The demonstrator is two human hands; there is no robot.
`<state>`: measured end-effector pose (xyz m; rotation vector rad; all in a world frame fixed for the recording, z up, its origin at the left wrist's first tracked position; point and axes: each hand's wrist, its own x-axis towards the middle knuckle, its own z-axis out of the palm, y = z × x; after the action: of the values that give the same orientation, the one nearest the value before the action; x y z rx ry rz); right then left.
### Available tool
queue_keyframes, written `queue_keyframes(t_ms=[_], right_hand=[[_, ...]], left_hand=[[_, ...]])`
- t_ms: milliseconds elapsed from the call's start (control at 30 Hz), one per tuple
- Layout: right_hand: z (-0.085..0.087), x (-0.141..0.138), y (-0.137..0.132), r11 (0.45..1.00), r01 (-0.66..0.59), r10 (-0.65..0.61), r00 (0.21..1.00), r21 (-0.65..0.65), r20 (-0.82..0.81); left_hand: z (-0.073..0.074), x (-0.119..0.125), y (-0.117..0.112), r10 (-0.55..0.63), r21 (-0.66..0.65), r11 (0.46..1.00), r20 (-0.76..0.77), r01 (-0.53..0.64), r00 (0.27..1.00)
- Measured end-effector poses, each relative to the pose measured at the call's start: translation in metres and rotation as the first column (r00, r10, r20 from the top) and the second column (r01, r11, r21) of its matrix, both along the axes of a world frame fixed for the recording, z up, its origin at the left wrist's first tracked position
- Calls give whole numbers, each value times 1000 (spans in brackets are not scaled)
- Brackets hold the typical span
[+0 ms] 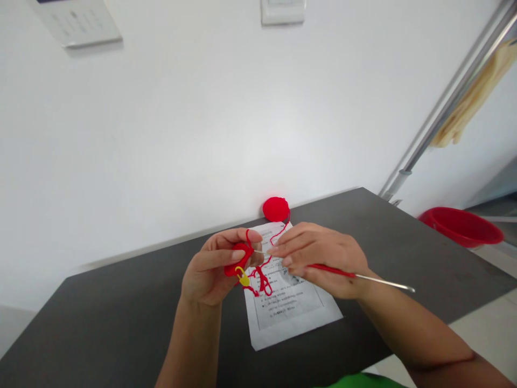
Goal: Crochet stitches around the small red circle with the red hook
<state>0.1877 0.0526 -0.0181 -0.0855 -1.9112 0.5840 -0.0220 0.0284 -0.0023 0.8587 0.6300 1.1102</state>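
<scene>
Pinched in my left hand (210, 269) is a small piece of red crochet work (233, 265), with red yarn looped over the forefinger. A yellow stitch marker (243, 277) hangs from the work, and a bundled red yarn tail (264, 283) dangles beside it. My right hand (323, 257) is closed around a crochet hook (333, 270) with a red grip and metal ends. The hook's thin tip reaches the edge of the crochet work; whether it sits inside a loop is too small to tell.
On the dark table (133, 302) lies a printed sheet of paper (291, 318) under my hands. A red yarn ball (276, 209) rests against the white wall, its strand running toward my hands. A red basin (462, 226) stands beyond the table's right side, near a metal pole (448, 110).
</scene>
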Motion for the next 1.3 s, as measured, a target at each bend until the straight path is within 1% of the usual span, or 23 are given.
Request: queue_keyframes(t_ms=[33, 67, 100, 167, 233, 333, 433, 467, 500, 533, 567, 633, 667, 700, 733, 800, 867, 933, 967, 1033, 1133, 1200, 1300], right_hand=[[2, 1, 1, 998, 1, -3, 999, 66, 38], [2, 2, 2, 997, -13, 10, 999, 70, 35], [2, 3, 2, 999, -35, 35, 999, 31, 2], [0, 2, 3, 986, -113, 102, 990, -123, -95], [-4, 0, 3, 938, -192, 143, 972, -289, -184], [-10, -4, 4, 833, -286, 166, 946, -474, -279], [-15, -9, 5, 740, -355, 165, 919, -571, -358], [-16, -11, 5, 731, -359, 153, 915, -580, -373], [-16, -12, 5, 744, -345, 133, 916, -572, -379], [-17, -12, 5, 782, -308, 107, 923, -543, -369], [-17, -12, 5, 837, -247, 76, 936, -488, -343], [-15, -11, 5, 949, -84, 0, 964, -304, -266], [-14, -10, 6, 982, -2, -41, 974, -189, -222], [-13, -9, 7, 995, 70, -82, 981, -75, -176], [-12, -8, 8, 992, 127, -123, 984, 25, -129], [-10, -6, 11, 966, 192, -187, 981, 170, -45], [-9, -5, 14, 948, 207, -216, 976, 241, 13], [-9, -5, 15, 951, 189, -203, 979, 246, 32], [-9, -5, 15, 958, 177, -188, 982, 226, 30], [-10, -6, 14, 981, 145, -147, 989, 131, 4], [-12, -8, 12, 993, 35, -45, 995, -108, -90], [-14, -10, 12, 963, -66, 23, 986, -260, -164], [-17, -11, 11, 881, -183, 84, 968, -436, -236]], left_hand=[[0, -1, 0, 1, -8, 1000, -3, -1, 1000], [-1, -2, 1, -2, -11, 1000, -11, 2, 1000], [-1, -2, 1, -7, -9, 1000, -22, 7, 1000], [-1, -4, 0, -18, 0, 1000, -58, 18, 998], [-1, -5, -1, -27, 16, 999, -100, 29, 995], [-3, -5, -2, -3, 56, 998, -157, 12, 988], [-6, -1, -2, 87, 101, 993, -194, -69, 977], [-7, 1, -2, 118, 111, 989, -200, -98, 973], [-7, 2, -2, 140, 117, 986, -204, -118, 969], [-8, 4, -1, 151, 118, 985, -209, -128, 966], [-8, 6, -1, 157, 117, 984, -213, -134, 964], [-7, 9, 0, 165, 103, 984, -213, -146, 963], [-7, 10, 0, 169, 99, 984, -209, -151, 963], [-6, 11, 0, 171, 95, 984, -205, -154, 964], [-6, 12, 0, 168, 94, 984, -203, -152, 965], [-5, 13, 0, 146, 96, 987, -208, -128, 967], [-5, 13, -1, 119, 96, 990, -218, -100, 969], [-5, 14, -2, 108, 95, 992, -224, -88, 969], [-6, 14, -2, 104, 97, 992, -228, -84, 968], [-7, 12, -2, 102, 105, 991, -238, -79, 966], [-7, 9, -1, 132, 148, 985, -290, -91, 948], [-6, 6, -2, 192, 217, 969, -350, -120, 917], [-3, 4, -3, 295, 321, 933, -420, -163, 858]])
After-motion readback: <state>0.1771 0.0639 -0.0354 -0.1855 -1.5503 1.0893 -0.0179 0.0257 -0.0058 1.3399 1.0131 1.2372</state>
